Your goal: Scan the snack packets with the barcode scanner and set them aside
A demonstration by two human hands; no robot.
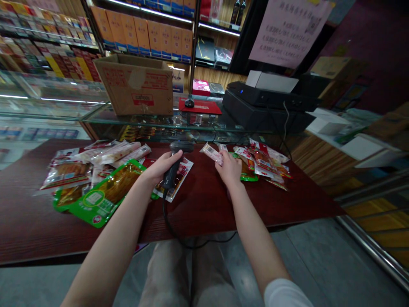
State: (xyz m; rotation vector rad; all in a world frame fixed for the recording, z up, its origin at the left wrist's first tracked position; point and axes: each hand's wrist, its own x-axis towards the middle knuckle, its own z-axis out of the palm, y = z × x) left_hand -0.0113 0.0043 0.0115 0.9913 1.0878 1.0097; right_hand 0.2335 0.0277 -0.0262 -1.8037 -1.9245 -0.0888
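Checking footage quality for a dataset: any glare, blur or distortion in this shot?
Head view: wide-angle warping curves the shelves and stretches the left arm; strip lights glare off the glass counter; the right side falls dim; the wall notice is too soft to read.

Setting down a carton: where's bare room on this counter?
Bare dark-red wooden counter shows between your forearms, left of the green snack pouches, and right of the red-and-white packets. Crowded: around the black barcode scanner in your left hand and the pink packet in your right hand.
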